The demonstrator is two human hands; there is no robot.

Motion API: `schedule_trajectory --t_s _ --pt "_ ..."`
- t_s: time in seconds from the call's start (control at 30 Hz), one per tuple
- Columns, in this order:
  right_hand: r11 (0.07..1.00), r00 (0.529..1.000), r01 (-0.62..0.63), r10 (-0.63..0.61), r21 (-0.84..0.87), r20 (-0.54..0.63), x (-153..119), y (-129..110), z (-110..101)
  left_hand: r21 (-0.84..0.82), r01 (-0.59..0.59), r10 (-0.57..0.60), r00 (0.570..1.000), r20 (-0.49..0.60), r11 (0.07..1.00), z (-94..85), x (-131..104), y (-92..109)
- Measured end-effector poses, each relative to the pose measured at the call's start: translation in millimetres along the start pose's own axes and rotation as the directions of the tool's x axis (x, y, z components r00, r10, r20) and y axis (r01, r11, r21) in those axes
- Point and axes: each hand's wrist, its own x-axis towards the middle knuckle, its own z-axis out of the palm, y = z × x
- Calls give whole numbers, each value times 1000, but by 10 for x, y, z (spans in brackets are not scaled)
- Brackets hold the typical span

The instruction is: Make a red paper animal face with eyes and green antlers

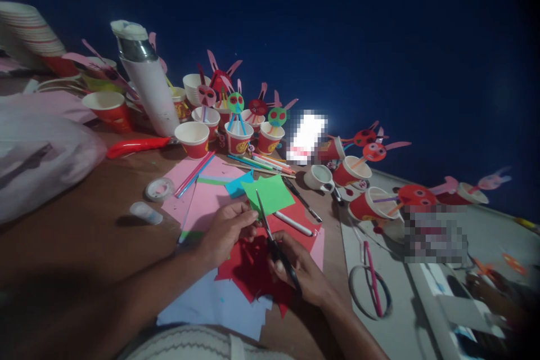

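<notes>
Green paper (278,194) is pinched at its near edge by the left hand (225,230), seemingly for steadiness; scissors (275,252) are clasped by the right hand (307,273).

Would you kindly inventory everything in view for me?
Green sheet: one, green, centre
Scissors: one, black handles, centre
Red paper: several, red, centre
Pink paper: several, pink, left
Pens: several, mixed, middle
Mug: one, white, right
Flask: one, whitish, back left
Cups: many, mostly red, back and right
Paper faces: several, multicoloured, above cups
Bag: one, whitish, left
Red object: one, red, left
Small containers: two, whitish, left
Table: one, brown, beneath
Backdrop: one, dark blue, behind
Blurred clutter: uncountable, mixed, right
Left hand: one, holding green sheet
Right hand: one, holding scissors
</notes>
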Motion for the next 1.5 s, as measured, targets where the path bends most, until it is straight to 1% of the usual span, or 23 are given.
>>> schedule_trajectory --t_s 0.3,0.43,0.77,0.93,1.1,1.33,1.5 --pt "999 1000 0 0 39 12 3 37 -25 8 3 -3 1000 -5 1000 -3 18 5" --pt "1000 1000 15 -15 25 -3 9 38 -19 12 7 -7 1000 -3 1000 -11 20 -10" --pt "1000 1000 5 -5 28 13 -4 36 -21 19 7 -7 1000 -1 1000 -2 11 -6" --pt "1000 1000 10 -10 2 10 -10 32 -22 21 9 -9 1000 -5 1000 -5 18 -8" --pt "1000 1000 7 -7 23 3 1 36 -20 28 11 -11 1000 -5 1000 1 16 -5" --pt "999 1000 22 -22 25 15 -2 43 -34 70 -22 22 1000 -10 997 -33 52 -32" --pt "997 1000 24 -25 70 15 8 52 -51 128 -33 34 999 -4 991 -59 58 -79"
